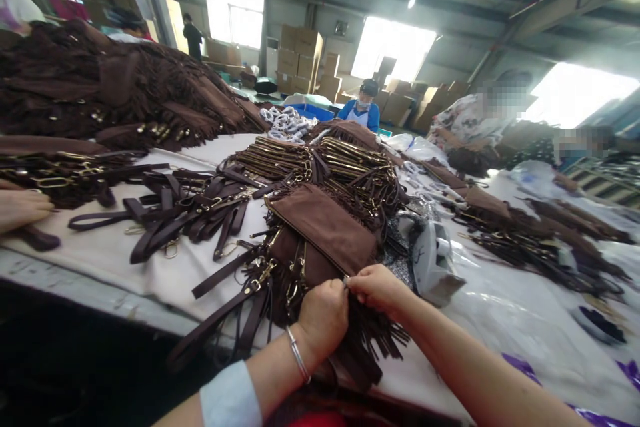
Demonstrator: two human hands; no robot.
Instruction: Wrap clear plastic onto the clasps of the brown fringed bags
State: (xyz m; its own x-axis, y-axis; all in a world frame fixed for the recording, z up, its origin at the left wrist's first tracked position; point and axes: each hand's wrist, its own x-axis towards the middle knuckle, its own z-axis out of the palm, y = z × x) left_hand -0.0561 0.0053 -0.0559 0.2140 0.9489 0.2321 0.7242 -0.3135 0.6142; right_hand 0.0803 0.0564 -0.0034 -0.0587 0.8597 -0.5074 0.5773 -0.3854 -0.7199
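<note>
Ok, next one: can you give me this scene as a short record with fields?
setting: workshop, stacked cardboard boxes behind
surface: table under pale cloth
left hand: bracelet at wrist, closed at the edge of a brown fringed bag
right hand: pinching at the same edge, beside the left
held detail: too small to tell
left of bag: loose dark straps with metal clips
far left: large brown heap
others: person in blue across the table; another person's hand at left edge

Silver bangle (299,355) on left wrist, pale blue cuff (231,395), bare right forearm
</note>
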